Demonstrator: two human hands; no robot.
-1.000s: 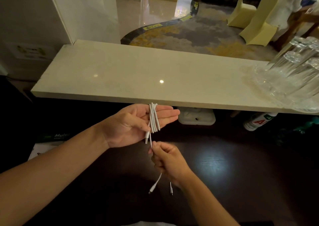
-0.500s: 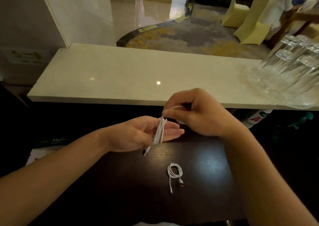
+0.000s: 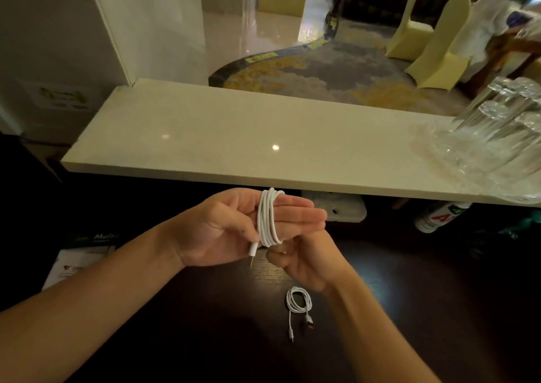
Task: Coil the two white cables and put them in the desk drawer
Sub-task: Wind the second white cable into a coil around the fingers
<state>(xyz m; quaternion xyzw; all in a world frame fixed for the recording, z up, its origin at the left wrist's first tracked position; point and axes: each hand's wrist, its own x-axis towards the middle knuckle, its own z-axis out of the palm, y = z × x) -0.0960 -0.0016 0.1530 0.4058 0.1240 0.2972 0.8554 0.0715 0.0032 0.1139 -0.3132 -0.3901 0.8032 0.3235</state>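
So the left hand [image 3: 231,227] is flat, palm up, fingers [image 3: 301,215] straight and pressed together, with one white cable [image 3: 268,217] looped several times around them, its plug hanging just below the palm. The right hand [image 3: 304,261] sits just under it, fingers curled shut near the bottom of the loops, though I can't tell if they're actually pinching the cable. The second cable [image 3: 298,302] is already coiled, lying on the dark desk [image 3: 205,338] near the right wrist. Clear glasses [image 3: 503,136] stand on the pale shelf [image 3: 234,136] behind.
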